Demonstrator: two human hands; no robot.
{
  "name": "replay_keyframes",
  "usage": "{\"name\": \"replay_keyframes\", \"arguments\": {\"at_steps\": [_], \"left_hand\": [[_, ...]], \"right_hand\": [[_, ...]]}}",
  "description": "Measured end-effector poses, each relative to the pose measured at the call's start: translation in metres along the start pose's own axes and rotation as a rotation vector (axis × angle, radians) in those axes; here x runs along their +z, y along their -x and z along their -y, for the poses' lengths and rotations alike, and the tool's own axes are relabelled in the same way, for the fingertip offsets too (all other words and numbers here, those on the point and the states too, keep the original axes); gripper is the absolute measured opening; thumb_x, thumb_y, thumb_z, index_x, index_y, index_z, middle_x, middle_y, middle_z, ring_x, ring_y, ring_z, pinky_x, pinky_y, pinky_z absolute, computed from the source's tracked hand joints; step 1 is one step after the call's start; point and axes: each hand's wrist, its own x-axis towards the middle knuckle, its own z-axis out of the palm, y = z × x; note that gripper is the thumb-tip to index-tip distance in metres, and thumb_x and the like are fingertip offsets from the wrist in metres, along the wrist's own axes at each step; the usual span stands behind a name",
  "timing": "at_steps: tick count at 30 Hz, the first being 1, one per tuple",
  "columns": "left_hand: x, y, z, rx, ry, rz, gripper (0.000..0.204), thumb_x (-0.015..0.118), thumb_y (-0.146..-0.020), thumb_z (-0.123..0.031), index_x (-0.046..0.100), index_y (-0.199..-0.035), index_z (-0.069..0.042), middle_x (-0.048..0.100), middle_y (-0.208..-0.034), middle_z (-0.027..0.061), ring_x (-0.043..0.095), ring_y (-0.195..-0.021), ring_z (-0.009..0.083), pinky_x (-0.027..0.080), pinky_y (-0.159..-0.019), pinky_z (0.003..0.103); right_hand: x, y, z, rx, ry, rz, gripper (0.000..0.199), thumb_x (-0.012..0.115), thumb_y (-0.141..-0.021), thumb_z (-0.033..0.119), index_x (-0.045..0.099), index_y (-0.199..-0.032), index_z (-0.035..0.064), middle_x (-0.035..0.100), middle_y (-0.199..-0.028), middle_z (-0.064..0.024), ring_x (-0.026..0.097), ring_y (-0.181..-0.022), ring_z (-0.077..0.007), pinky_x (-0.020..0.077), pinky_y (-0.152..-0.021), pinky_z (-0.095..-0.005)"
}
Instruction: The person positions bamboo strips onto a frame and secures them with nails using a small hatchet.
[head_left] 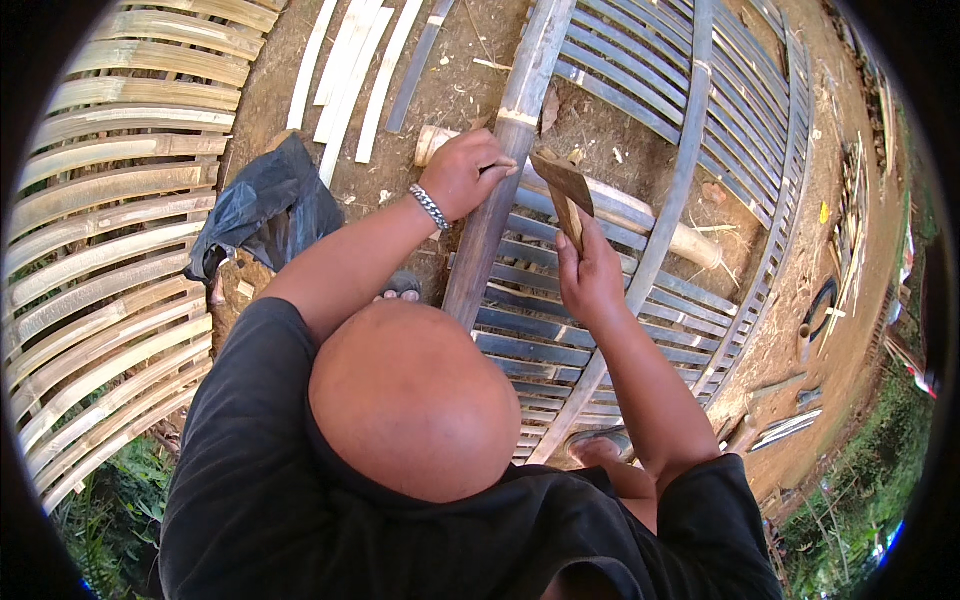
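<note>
My left hand (462,178), with a chain bracelet at the wrist, is closed in a pinch at the edge of a thick dark bamboo pole (498,195). Whatever lies between its thumb and fingertips is too small to make out. Just to the right, my right hand (592,275) grips the wooden handle of a hatchet (565,188). Its broad metal blade is raised close to the pole, beside my left fingertips. The pole runs along one side of a lattice panel of dark bamboo slats (530,350). A lighter round bamboo pole (690,243) lies crosswise under the panel.
On the left stands a rack of pale split-bamboo slats (130,205). A crumpled black plastic bag (270,210) rests beside it on the dirt ground. Several loose pale strips (350,90) lie at the far left. Tools and sticks (785,430) are scattered along the right.
</note>
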Motion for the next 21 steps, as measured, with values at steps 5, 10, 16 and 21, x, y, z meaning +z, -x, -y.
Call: {"name": "replay_keyframes", "arguments": {"at_steps": [5, 10, 16, 21], "left_hand": [[-0.001, 0.006, -0.006, -0.007, -0.047, -0.019, 0.016, 0.076, -0.084, -0.011, 0.074, -0.097, -0.003, 0.065, -0.094, 0.0124, 0.065, -0.088, 0.0281, 0.052, -0.079, 0.037], [0.008, 0.047, -0.04, -0.372, -0.14, -0.155, 0.036, 0.067, -0.094, -0.016, 0.054, -0.123, -0.001, 0.06, -0.113, 0.0199, 0.062, -0.101, 0.0284, 0.05, -0.087, 0.04], [0.038, 0.073, -0.043, -0.69, -0.109, -0.05, 0.036, 0.041, -0.105, -0.037, 0.053, -0.108, -0.003, 0.064, -0.094, 0.0292, 0.061, -0.089, 0.0501, 0.046, -0.077, 0.058], [0.032, 0.068, -0.04, -0.703, -0.145, 0.061, 0.038, 0.039, -0.106, -0.038, 0.053, -0.094, -0.004, 0.063, -0.081, 0.0294, 0.06, -0.079, 0.0523, 0.044, -0.071, 0.061]], "right_hand": [[-0.005, 0.003, -0.011, 0.146, -0.103, -0.046, 0.044, 0.055, -0.101, 0.021, 0.047, -0.142, 0.0062, 0.067, -0.111, -0.0285, 0.065, -0.102, -0.0484, 0.0523, -0.086, -0.0489], [-0.011, 0.014, -0.021, 0.185, -0.143, -0.052, 0.043, 0.054, -0.102, 0.02, 0.047, -0.141, 0.0052, 0.067, -0.111, -0.029, 0.065, -0.103, -0.0486, 0.0519, -0.087, -0.0487], [-0.002, 0.017, -0.023, 0.129, -0.099, 0.032, 0.045, 0.054, -0.102, 0.019, 0.044, -0.143, 0.0032, 0.065, -0.115, -0.0301, 0.063, -0.104, -0.0504, 0.052, -0.088, -0.0499], [-0.002, 0.008, -0.019, 0.045, -0.047, 0.088, 0.046, 0.056, -0.1, 0.019, 0.044, -0.143, 0.0054, 0.064, -0.118, -0.0287, 0.063, -0.104, -0.0503, 0.0522, -0.087, -0.0523]]}}
